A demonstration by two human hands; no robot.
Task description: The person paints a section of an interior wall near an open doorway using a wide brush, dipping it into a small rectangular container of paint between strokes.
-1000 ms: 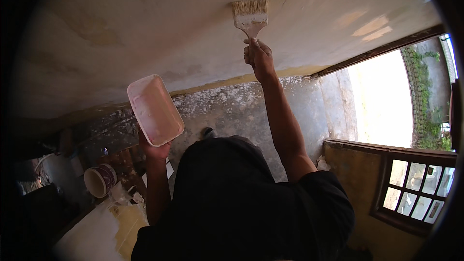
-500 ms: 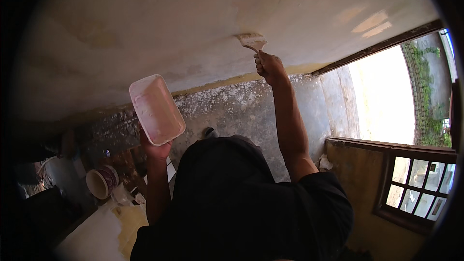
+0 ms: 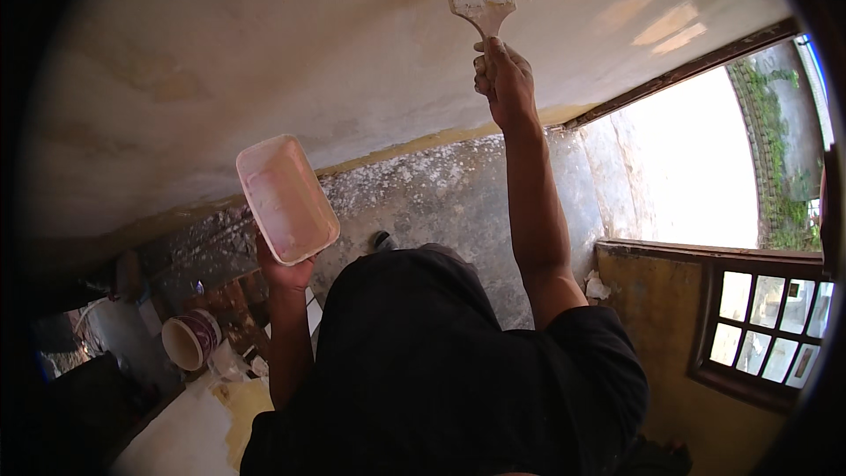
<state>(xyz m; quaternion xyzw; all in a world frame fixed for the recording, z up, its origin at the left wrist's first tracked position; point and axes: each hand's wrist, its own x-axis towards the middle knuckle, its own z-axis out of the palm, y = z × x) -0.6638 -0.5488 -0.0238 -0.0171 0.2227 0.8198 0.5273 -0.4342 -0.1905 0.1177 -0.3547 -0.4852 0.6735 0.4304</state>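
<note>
My right hand point(image 3: 506, 84) is closed round the handle of a wide flat paintbrush point(image 3: 481, 2). Its pale bristles point up at the patchy beige wall point(image 3: 335, 44); whether they touch it I cannot tell. Whitish smears cover the brush's ferrule and handle. In my left hand point(image 3: 285, 270) is a shallow rectangular pinkish tray point(image 3: 288, 200), gripped near its lower end and tilted with its inside in view. A thin pale coating lines the tray.
Below the wall runs a grey floor point(image 3: 441, 203) spattered with white. A bucket point(image 3: 190, 339) stands at lower left beside plastic scraps. On the right are a bright doorway point(image 3: 696, 167) and a paned window point(image 3: 767, 322). Small pale rubble point(image 3: 597, 286) lies by the door frame.
My right hand has moved upward along the wall with the paintbrush, whose bristles now show in full. My left hand and the tray have hardly moved.
</note>
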